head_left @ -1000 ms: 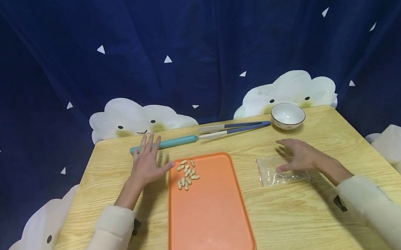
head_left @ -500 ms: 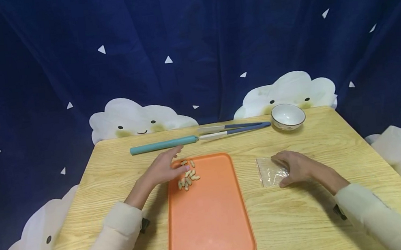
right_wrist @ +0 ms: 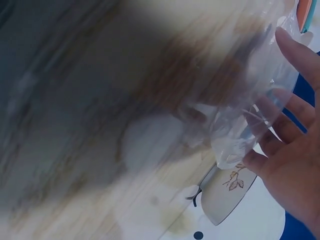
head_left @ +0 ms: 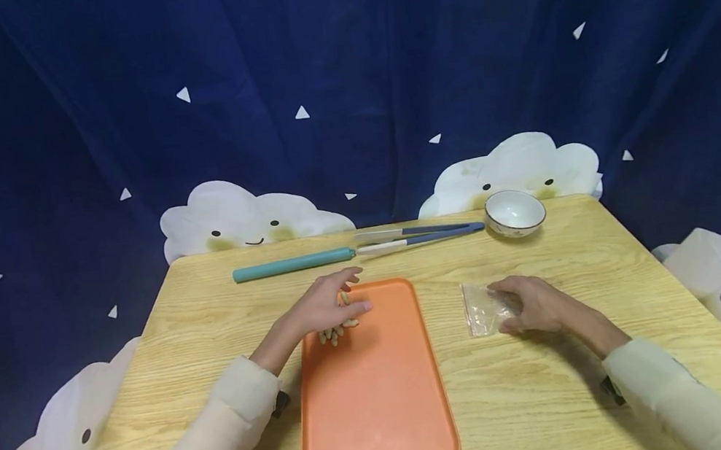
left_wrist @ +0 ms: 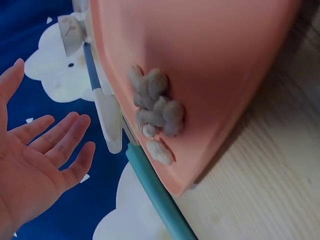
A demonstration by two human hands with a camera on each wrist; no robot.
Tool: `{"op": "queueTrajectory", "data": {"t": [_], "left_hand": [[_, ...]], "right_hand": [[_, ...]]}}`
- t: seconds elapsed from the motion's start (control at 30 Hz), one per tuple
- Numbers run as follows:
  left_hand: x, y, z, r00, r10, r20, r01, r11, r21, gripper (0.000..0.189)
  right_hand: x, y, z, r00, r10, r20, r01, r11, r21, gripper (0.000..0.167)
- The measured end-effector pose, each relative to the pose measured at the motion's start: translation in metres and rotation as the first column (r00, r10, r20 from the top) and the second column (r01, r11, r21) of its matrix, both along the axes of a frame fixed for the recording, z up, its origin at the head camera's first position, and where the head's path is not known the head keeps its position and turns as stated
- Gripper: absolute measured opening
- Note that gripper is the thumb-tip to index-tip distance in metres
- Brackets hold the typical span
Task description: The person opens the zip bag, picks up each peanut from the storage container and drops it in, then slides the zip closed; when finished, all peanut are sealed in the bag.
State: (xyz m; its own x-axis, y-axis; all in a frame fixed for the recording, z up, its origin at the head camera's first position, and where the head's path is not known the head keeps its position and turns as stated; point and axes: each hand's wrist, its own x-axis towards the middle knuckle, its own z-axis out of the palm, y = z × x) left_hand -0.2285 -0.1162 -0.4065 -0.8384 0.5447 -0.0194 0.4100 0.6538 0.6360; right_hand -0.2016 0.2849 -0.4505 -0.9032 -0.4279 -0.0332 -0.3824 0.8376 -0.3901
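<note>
Over the upper left of the orange tray [head_left: 377, 406] hovers my left hand [head_left: 318, 307], fingers loosely spread and holding nothing. Several unshelled peanuts [head_left: 331, 335] lie in that corner, partly hidden beneath it. The left wrist view shows the peanut pile [left_wrist: 159, 107] apart from the fingers of the left hand [left_wrist: 47, 162]. To the right of the tray, my right hand [head_left: 534, 304] grips the right side of a clear plastic zip bag [head_left: 480, 308]. In the right wrist view, the fingers show through the film of the bag [right_wrist: 240, 112], with the thumb at its edge.
Along the table's back lie a teal stick [head_left: 293, 263] and blue-and-white tongs [head_left: 443, 233], end to end. A white bowl [head_left: 514, 210] stands at the back right. Behind the wooden table [head_left: 511, 400] hangs a navy curtain [head_left: 344, 65] with cloud shapes.
My left hand has moved right and down, from near the teal stick to over the peanuts. My right hand has lowered onto the zip bag and taken hold of it.
</note>
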Motion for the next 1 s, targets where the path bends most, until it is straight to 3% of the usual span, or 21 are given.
{"op": "queueTrajectory", "data": {"t": [0.37, 0.5, 0.7, 0.83, 0.9, 1.0], "left_hand": [[-0.001, 0.025, -0.003, 0.998, -0.011, 0.060, 0.007, 0.998, 0.060, 0.065], [0.000, 0.038, -0.007, 0.991, -0.027, 0.130, 0.010, 0.991, 0.130, 0.058], [0.002, 0.062, -0.018, 0.961, -0.055, 0.270, -0.017, 0.966, 0.259, 0.047], [0.002, 0.078, -0.026, 0.939, -0.062, 0.340, -0.068, 0.932, 0.357, 0.037], [0.002, 0.086, -0.027, 0.919, -0.057, 0.390, -0.111, 0.912, 0.395, 0.034], [0.002, 0.098, -0.029, 0.872, -0.040, 0.489, -0.202, 0.879, 0.432, 0.030]], "right_hand": [[0.002, -0.003, -0.001, 0.998, -0.056, 0.037, 0.060, 0.990, -0.129, 0.075], [0.005, -0.009, 0.002, 0.995, -0.071, 0.073, 0.084, 0.976, -0.200, 0.075], [0.011, -0.019, 0.003, 0.998, -0.049, 0.049, 0.061, 0.955, -0.289, 0.070], [0.012, -0.027, 0.005, 1.000, -0.020, 0.006, 0.021, 0.947, -0.320, 0.067], [0.012, -0.030, 0.006, 1.000, -0.017, -0.002, 0.015, 0.946, -0.324, 0.066], [0.012, -0.032, 0.008, 1.000, -0.016, -0.010, 0.012, 0.944, -0.329, 0.066]]}}
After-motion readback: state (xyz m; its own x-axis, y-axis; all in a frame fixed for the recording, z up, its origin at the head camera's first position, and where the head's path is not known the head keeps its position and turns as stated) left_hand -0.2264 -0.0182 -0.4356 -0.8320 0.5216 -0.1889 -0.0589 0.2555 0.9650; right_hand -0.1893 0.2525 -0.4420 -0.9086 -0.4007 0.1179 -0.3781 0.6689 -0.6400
